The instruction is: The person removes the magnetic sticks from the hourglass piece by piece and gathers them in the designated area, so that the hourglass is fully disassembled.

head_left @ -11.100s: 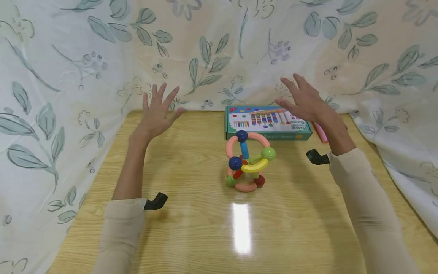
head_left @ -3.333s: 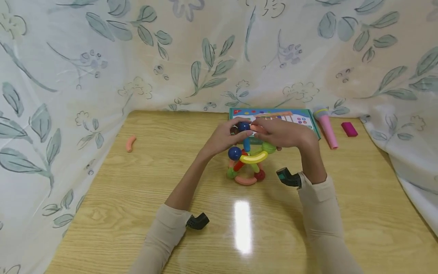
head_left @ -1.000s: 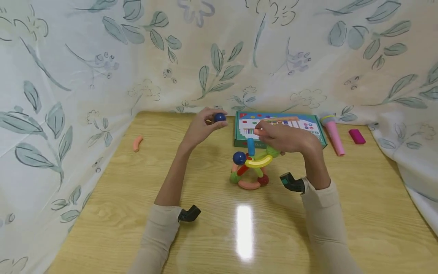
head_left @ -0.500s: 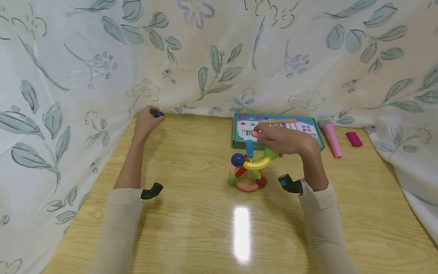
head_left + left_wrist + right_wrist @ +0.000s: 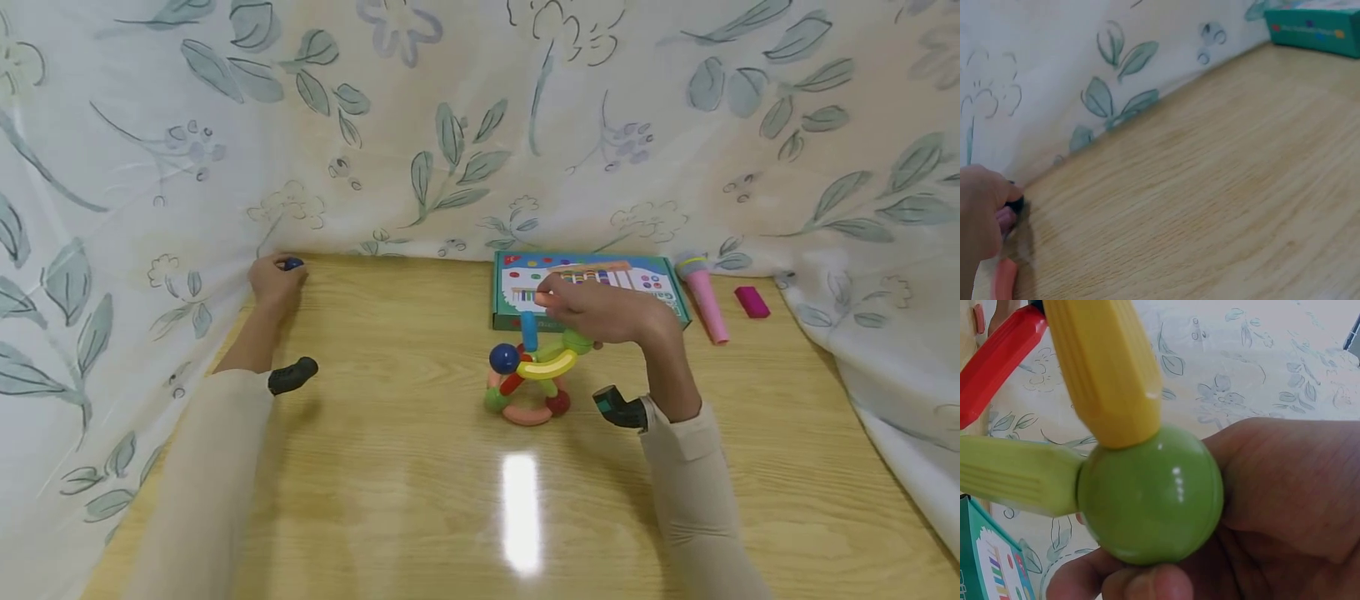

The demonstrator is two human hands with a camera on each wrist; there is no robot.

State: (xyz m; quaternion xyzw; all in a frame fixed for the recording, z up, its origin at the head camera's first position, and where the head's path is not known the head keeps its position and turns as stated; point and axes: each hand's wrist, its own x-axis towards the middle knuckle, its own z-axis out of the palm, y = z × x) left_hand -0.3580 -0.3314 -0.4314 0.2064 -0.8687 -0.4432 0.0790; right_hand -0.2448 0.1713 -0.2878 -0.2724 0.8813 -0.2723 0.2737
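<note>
At the table's far left corner my left hand [image 5: 276,279] grips a dark blue toy ball [image 5: 293,263] low by the tabletop. A coral curved building stick [image 5: 1004,279] lies just beside that hand in the left wrist view; the head view hides it. My right hand [image 5: 611,308] pinches another coral curved stick [image 5: 545,298], mostly covered by the fingers. Its other fingers touch a green ball [image 5: 1150,494] of the ball-and-stick toy. On that toy, a second blue ball [image 5: 504,358] joins a yellow curved stick [image 5: 547,365], and a blue stick [image 5: 529,331] stands with a bare top end.
Behind the toy lies a green game box [image 5: 592,279]. To its right are a pink toy microphone [image 5: 705,300] and a magenta block [image 5: 752,302]. Floral cloth [image 5: 450,150] hangs along the table's back and sides.
My left hand took the blue ball from the blue stick's top and carried it left to the far corner. One coral stick moved earlier from toy to left side. My right hand stays at the toy.
</note>
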